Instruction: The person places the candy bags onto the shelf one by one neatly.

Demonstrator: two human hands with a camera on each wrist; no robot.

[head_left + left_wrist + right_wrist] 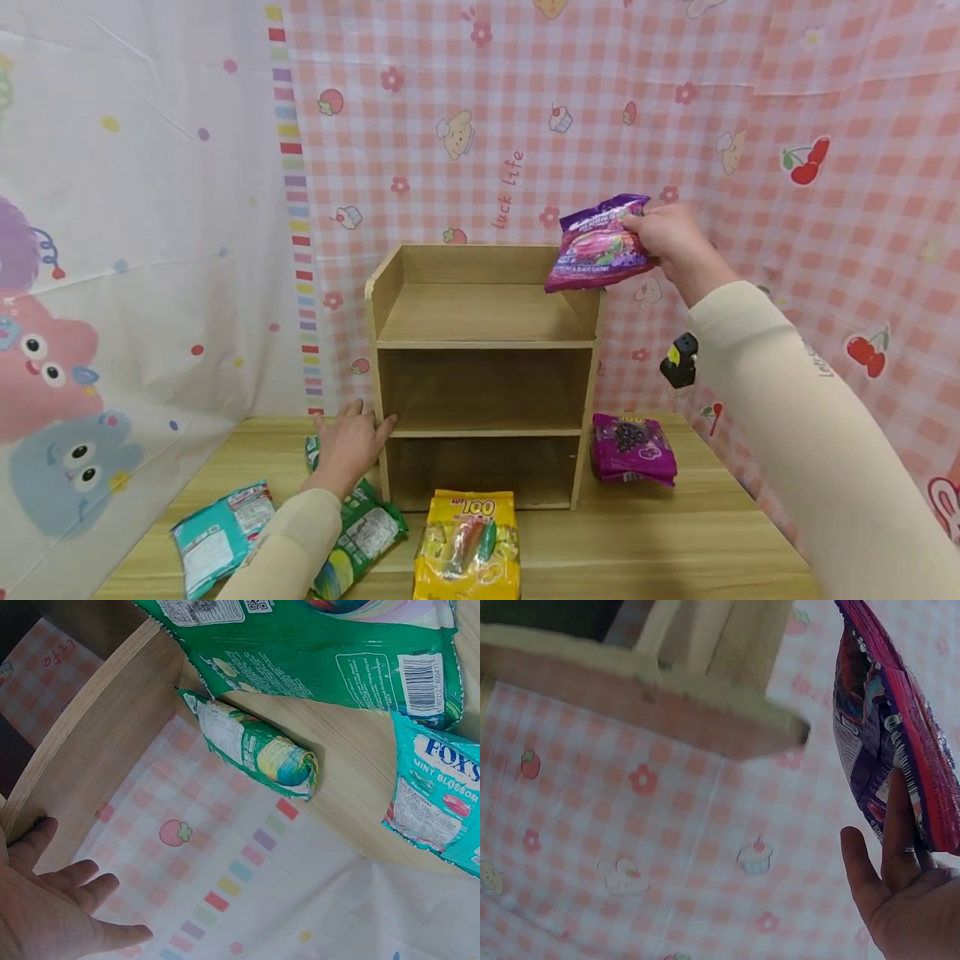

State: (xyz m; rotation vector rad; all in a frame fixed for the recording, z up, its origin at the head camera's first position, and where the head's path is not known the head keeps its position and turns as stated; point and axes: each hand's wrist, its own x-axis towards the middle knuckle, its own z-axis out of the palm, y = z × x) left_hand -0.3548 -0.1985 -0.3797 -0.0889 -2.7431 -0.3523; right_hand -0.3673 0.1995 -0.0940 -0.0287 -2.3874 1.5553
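Observation:
My right hand (678, 242) pinches a purple candy bag (600, 246) by its right edge, up beside the top right corner of the wooden shelf (483, 312). In the right wrist view the bag (889, 735) is seen from its side, with fingers (900, 825) against its back. My left hand (348, 446) is at the shelf's left side, fingers spread. The left wrist view shows its thumb (37, 840) touching the edge of the side panel (112, 742). All three shelf levels are bare.
A yellow candy bag (467, 546) stands before the shelf. A purple grape bag (633, 450) lies to its right. Left of it are a green bag (367, 533), a smaller green bag (255, 746) and a teal mint bag (221, 533). Patterned cloth (480, 125) hangs behind.

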